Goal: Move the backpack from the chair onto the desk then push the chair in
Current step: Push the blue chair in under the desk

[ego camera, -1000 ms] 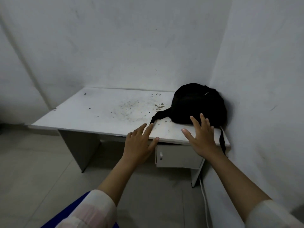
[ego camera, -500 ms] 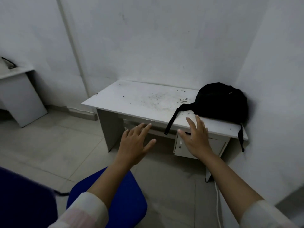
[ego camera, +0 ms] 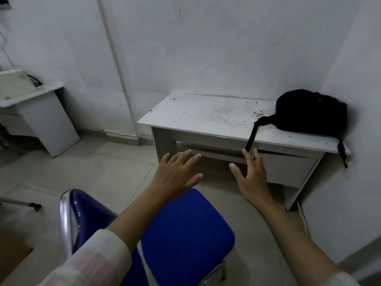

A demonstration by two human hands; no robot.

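a head-worn camera looks down into the corner of a room with white walls and a pale tiled floor (ego camera: 107, 174). a white rectangular worktop (ego camera: 206, 118) with a speckled, scuffed surface stands against the back wall, its right end close to the side wall. a soft black fabric backpack (ego camera: 309, 112) sits on the right end of the worktop, slumped into the corner. one black strap (ego camera: 252, 137) trails from it over the front edge and hangs down; a second strap (ego camera: 342, 153) hangs off the right front corner. a white drawer front (ego camera: 288, 168) sits under the right side of the worktop.

in the foreground is a chair with a bright blue padded seat (ego camera: 185, 234), a glossy blue back (ego camera: 86, 213) and a chrome tube frame. it stands on the floor well apart from the worktop, with nothing on the seat.

both of the person's arms reach forward, with pale sleeves at the bottom edge. the left hand (ego camera: 177, 174) hovers above the far edge of the seat, palm down, fingers spread and holding nothing. the right hand (ego camera: 251, 174) is raised between the chair and the worktop, fingers spread apart and empty; its fingertips appear just below the end of the hanging strap, though contact cannot be judged.

a second white table (ego camera: 41, 112) stands at the far left.
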